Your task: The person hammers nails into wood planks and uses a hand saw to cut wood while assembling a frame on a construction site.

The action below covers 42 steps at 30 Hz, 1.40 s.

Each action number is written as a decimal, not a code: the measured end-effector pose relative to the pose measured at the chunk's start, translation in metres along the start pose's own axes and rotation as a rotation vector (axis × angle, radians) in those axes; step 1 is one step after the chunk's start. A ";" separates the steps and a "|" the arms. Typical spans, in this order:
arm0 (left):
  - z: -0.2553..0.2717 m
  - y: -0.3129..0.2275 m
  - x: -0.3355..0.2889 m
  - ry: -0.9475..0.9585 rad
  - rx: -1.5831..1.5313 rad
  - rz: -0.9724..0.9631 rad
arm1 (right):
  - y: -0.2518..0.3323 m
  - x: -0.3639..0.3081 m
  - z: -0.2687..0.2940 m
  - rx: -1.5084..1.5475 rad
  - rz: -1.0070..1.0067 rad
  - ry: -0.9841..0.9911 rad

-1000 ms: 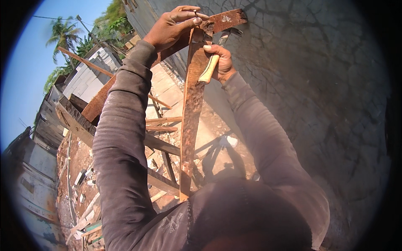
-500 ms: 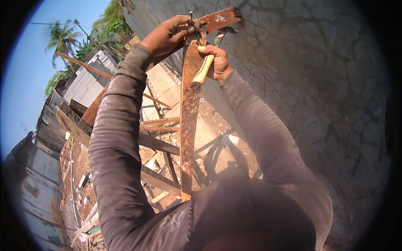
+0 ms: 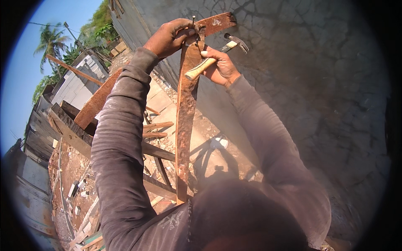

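My left hand (image 3: pixel 171 38) is closed at the top of an upright, rough brown board (image 3: pixel 186 111), pinching a nail (image 3: pixel 193 21) whose head points up. A second dark nail (image 3: pixel 197 39) appears to stick out just below those fingers. Behind the board's top, a reddish-brown crosspiece (image 3: pixel 215 25) reaches to the right, its end notched. Just right of the upright board, my right hand (image 3: pixel 222 68) grips a claw hammer (image 3: pixel 202 68) by its pale handle. The hammer's metal head is tilted up and right, apart from the nail.
A grey, crack-marked wall (image 3: pixel 301 96) fills the right side. To the left, timber beams (image 3: pixel 75 131) and loose planks cross below my left arm. Rubble (image 3: pixel 81 184) covers the ground, with a block wall (image 3: pixel 81 85) and palm tree farther off.
The hammer has turned in my right hand, its head swinging out to the right and its handle end moving left across the board. My left hand stays at the nail.
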<state>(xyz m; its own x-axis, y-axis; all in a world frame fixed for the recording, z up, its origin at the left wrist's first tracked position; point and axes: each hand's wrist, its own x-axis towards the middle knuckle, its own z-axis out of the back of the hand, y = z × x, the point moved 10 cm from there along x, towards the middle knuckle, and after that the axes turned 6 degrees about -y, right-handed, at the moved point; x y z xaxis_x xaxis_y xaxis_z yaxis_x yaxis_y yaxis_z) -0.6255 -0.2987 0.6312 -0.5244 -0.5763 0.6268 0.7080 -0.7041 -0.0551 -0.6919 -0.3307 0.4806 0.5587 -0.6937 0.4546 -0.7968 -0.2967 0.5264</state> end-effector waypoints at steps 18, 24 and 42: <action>0.005 -0.007 -0.005 -0.075 0.044 -0.100 | 0.096 -0.160 -0.077 -1.193 0.530 -0.330; 0.006 -0.005 -0.002 -0.106 0.037 -0.120 | 0.128 -0.145 -0.116 -1.439 0.764 -0.389; 0.003 -0.003 0.000 -0.088 0.089 -0.153 | 0.125 -0.129 -0.079 -1.620 0.632 -0.440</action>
<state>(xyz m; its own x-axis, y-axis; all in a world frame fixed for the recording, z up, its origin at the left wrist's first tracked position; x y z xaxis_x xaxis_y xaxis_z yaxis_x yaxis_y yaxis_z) -0.6259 -0.2952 0.6340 -0.5885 -0.4236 0.6886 0.6640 -0.7392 0.1128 -0.8451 -0.2266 0.5446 -0.0222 -0.6218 0.7829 0.3041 0.7418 0.5977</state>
